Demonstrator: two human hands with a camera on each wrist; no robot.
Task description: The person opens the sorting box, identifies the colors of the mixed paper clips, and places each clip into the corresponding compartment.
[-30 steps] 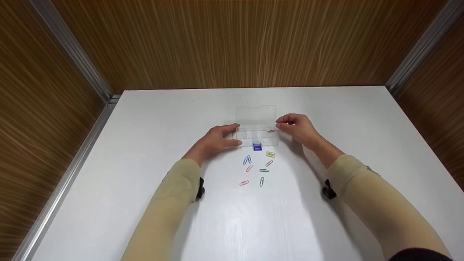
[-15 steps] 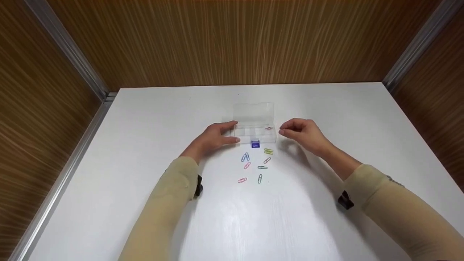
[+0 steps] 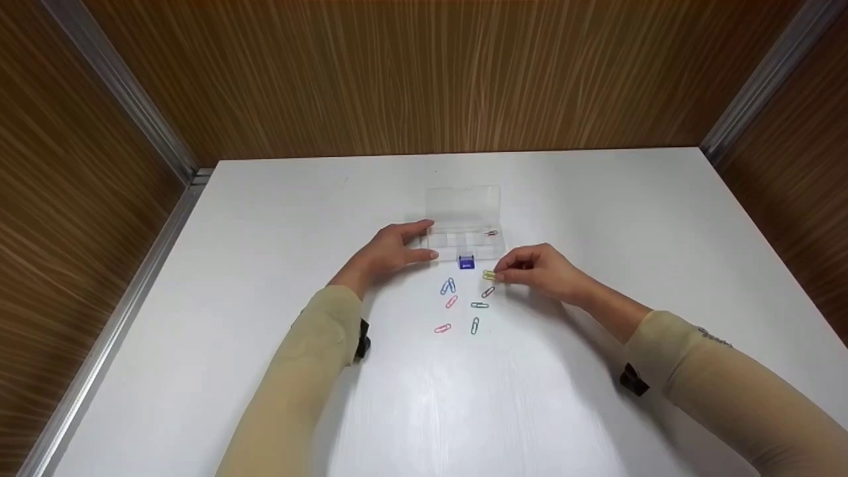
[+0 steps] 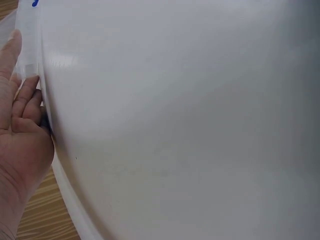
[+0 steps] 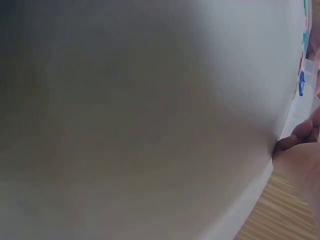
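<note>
A clear plastic compartment box (image 3: 464,225) lies open on the white table (image 3: 265,265), its lid folded back and a blue latch (image 3: 466,263) at its front. One red paper clip (image 3: 491,233) lies in its right compartment. My left hand (image 3: 397,250) rests against the box's left end with fingers fairly straight, as the left hand (image 4: 22,130) shows in the left wrist view. My right hand (image 3: 533,268) has its fingertips on a yellow paper clip (image 3: 489,275) in front of the box. Several coloured clips (image 3: 464,308) lie scattered nearer me.
Wood-grain walls with metal corner strips (image 3: 126,99) close in the table on three sides. Black wrist mounts (image 3: 362,341) sit on both sleeves. The right wrist view shows mostly blurred table surface (image 5: 150,120).
My right hand drew back from the box's right end and came down towards me onto the yellow clip. The left hand stayed at the box.
</note>
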